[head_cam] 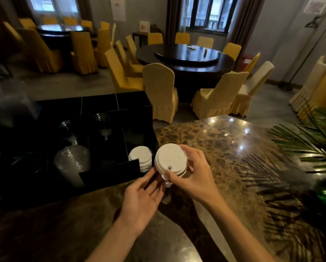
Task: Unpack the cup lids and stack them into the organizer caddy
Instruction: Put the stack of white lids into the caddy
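A black organizer caddy (143, 108) stands on the marble counter at the left. A stack of white cup lids (140, 155) lies in its front right compartment. Just right of the caddy, my right hand (193, 173) grips a short stack of white lids (169, 158), thumb at the near rim and fingers around the far side. My left hand (142, 198) is open, palm up, directly below and left of that held stack, fingertips near its underside. Whether the fingertips touch the lids is unclear.
Clear plastic cups (71, 163) and dark stacked lids (103, 125) fill other caddy compartments. The glossy marble counter (224, 148) stretches right to green palm leaves (306, 140). Beyond the counter are yellow-covered chairs (159, 91) and round dark tables (186, 57).
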{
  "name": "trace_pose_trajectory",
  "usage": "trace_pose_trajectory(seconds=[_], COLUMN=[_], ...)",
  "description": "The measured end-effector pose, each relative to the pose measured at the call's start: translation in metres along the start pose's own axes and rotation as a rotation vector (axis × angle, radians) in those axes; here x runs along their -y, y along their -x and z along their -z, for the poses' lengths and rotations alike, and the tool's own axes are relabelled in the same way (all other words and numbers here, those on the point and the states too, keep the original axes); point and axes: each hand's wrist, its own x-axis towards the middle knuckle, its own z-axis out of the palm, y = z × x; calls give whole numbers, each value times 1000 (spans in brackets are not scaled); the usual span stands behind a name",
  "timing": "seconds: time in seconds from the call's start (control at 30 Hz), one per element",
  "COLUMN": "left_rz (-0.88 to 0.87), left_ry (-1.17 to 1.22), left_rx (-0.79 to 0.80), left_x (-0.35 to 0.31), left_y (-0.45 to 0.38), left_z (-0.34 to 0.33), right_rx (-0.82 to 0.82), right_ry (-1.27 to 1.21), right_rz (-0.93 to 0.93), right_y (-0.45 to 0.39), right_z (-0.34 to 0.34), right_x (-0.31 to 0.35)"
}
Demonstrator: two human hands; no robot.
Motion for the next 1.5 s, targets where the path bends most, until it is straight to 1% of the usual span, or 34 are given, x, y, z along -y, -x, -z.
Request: trace_pose_trajectory(seconds=[0.1, 0.2, 0.27, 0.53, 0.77, 0.87, 1.03, 1.2, 1.33, 1.5], left_rz=[-31, -38, -45, -7, 15, 15, 16, 31, 27, 31], left_ry=[64, -14, -7, 345, 526, 607, 649, 687, 684, 691], left_rx=[-55, -43, -32, 48, -27, -71, -98, -143, -160, -176], left_x=[-13, -25, -32, -36, -21, -20, -16, -9, -3, -3], left_y=[2, 6, 7, 6, 2, -1, -6, -11, -12, -14], left_z=[-4, -7, -8, -12, -19, -19, -15, -5, 0, 6], right_rx=[62, 88, 102, 129, 193, 221, 220, 270, 266, 217], right_ry=[30, 2, -25, -39, 157, 269, 414, 595, 642, 597], right_rz=[66, 98, 113, 152, 251, 258, 244, 303, 330, 353], right_y=[-21, -37, -46, -78, -102, -108, -111, -107, -100, -91], right_z=[-5, -9, -12, -22, -33, -43, -54, -61, -64, -65], right_x=[8, 14, 18, 25, 23, 19, 13, 5, 3, 2])
